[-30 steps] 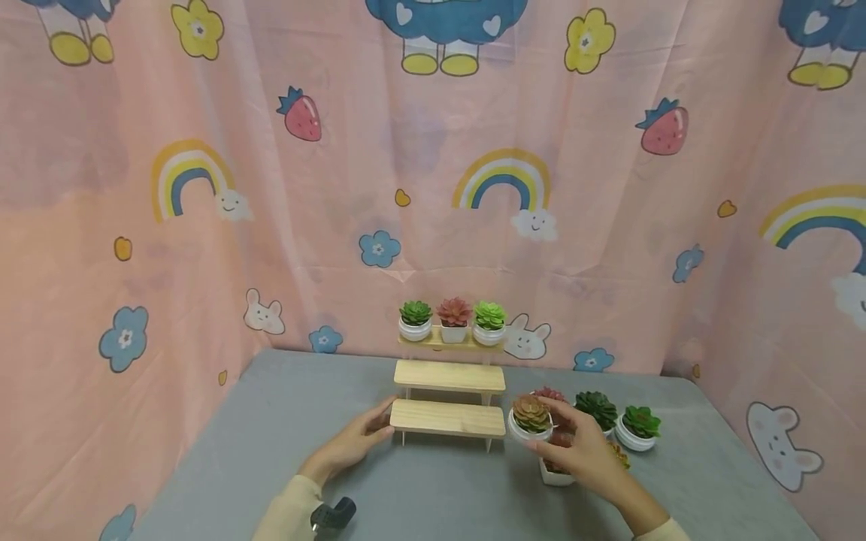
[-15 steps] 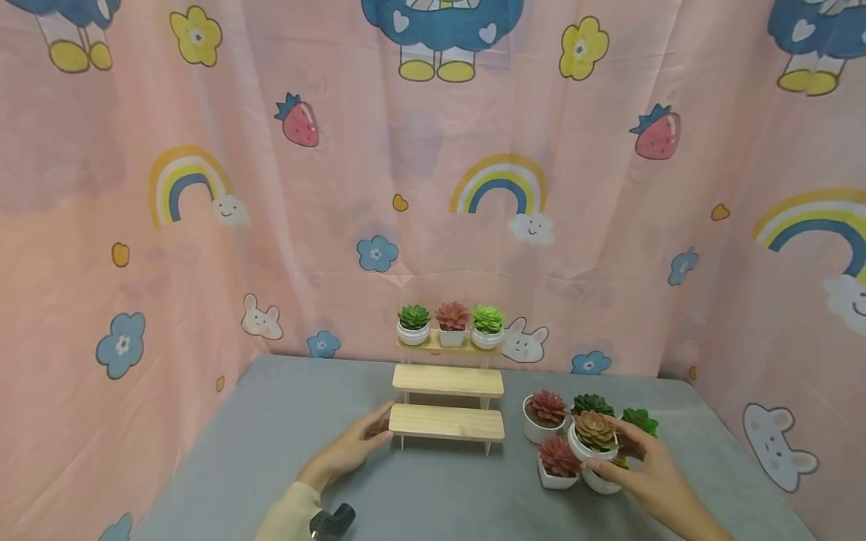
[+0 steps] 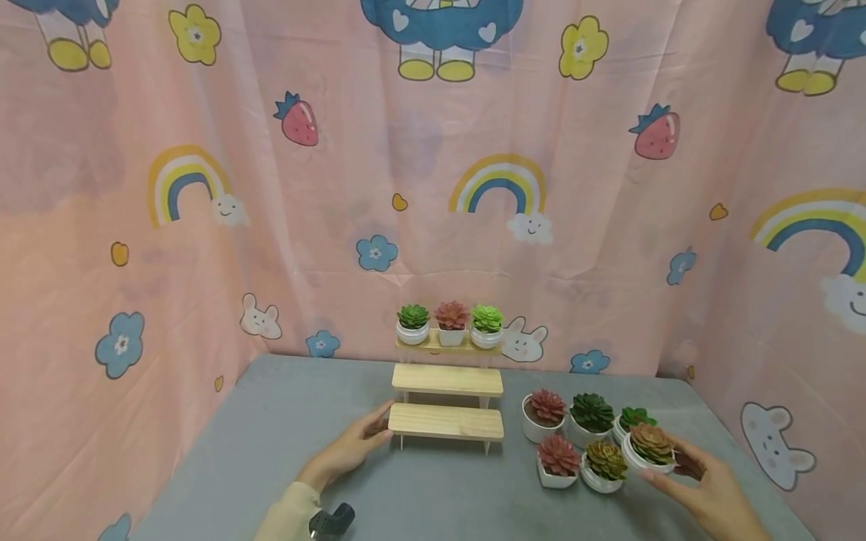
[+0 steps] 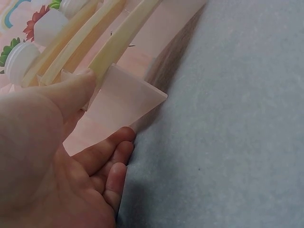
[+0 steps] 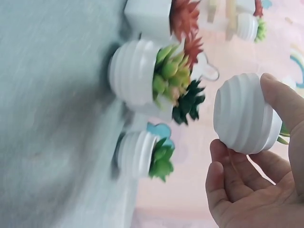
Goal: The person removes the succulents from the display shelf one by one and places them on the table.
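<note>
My right hand (image 3: pixel 707 488) grips a white ribbed pot with an orange-brown artificial succulent (image 3: pixel 651 443), at the right end of a group of potted succulents. In the right wrist view the pot (image 5: pixel 244 114) is held between thumb and fingers, clear of the table. My left hand (image 3: pixel 345 454) holds the left end of the three-tier wooden display stand (image 3: pixel 446 422). In the left wrist view its thumb lies against the lowest shelf's end, with curled fingers beside the pale side support (image 4: pixel 126 92). A dark green, a red and a bright green succulent (image 3: pixel 487 323) stand on the top tier.
Right of the stand are two red succulents (image 3: pixel 558 458), a dark green one (image 3: pixel 591 415), a yellow-green one (image 3: pixel 604 464) and a green one (image 3: pixel 636 419) partly behind the held pot. A pink patterned curtain (image 3: pixel 433 248) hangs behind the grey table (image 3: pixel 284 406).
My right hand has carried the orange-brown succulent from beside the stand rightward, past the other pots to their right end. My left hand has stayed at the stand.
</note>
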`<state>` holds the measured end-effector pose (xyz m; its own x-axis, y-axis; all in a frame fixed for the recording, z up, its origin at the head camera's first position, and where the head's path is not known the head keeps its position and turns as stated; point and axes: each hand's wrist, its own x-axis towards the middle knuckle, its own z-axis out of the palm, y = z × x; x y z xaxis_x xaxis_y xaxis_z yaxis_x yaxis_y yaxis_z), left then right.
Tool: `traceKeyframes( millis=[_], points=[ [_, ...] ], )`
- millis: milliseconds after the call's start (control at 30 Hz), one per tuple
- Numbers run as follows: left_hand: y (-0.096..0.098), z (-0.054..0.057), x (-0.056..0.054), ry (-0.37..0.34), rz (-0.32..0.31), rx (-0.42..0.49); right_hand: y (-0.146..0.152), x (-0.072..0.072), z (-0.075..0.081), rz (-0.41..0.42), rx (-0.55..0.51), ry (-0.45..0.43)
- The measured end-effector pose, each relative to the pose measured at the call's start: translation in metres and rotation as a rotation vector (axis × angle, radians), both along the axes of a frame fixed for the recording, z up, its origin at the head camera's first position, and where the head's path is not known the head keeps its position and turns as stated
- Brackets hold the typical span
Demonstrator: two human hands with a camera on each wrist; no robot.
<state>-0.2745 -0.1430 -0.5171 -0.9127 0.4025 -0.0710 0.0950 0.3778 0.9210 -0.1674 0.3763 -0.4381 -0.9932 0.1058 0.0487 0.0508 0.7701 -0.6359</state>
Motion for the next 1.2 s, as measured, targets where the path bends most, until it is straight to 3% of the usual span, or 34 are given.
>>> traceKeyframes(
  millis=[333, 667, 933, 1200],
  points=[
    [0.000, 0.000, 0.001, -0.006, -0.012, -0.002, 0.022, -0.005, -0.011, -0.012, 0.012, -0.092],
    [-0.001, -0.001, 0.000, -0.022, -0.008, 0.009, 0.036, -0.013, -0.040, -0.049, 0.011, -0.247],
    [-0.003, -0.001, 0.001, -0.021, -0.020, 0.011, 0.039, -0.020, -0.062, -0.014, -0.042, -0.256],
    [-0.001, -0.001, -0.001, -0.017, -0.011, 0.010, 0.039, -0.024, -0.062, -0.005, -0.036, -0.271]
  ],
)
